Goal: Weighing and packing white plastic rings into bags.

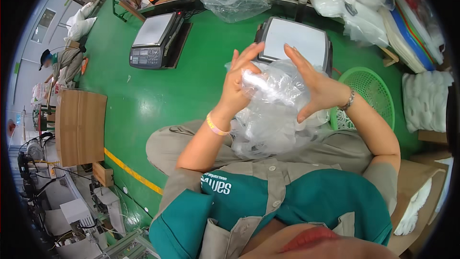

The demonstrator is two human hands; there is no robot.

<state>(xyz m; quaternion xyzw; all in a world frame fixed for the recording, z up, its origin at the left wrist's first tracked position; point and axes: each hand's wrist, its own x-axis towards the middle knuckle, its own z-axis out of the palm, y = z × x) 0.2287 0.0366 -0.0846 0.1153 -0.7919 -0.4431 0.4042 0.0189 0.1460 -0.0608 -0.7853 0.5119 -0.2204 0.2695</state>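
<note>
A crumpled clear plastic bag (268,129) rests over my lap, its shiny upper part raised between my hands. My left hand (238,84) is at the bag's upper left edge, with some fingers stretched upward and others curled at the plastic; the film partly hides its grip. On the other side, my right hand (318,86) is open, thumb and fingers spread wide apart around the bag's right side. Whitish contents show faintly through the film, too blurred to name. Just beyond my hands stands a scale with a white platform (294,41).
A second scale (155,33) stands on the green floor, far left. To my right is a green mesh basket (366,88) with white loops inside. Plastic bags (239,5) overhang the shelf ahead. A cardboard box (81,127) and machinery are left; another person (67,62) crouches farther off.
</note>
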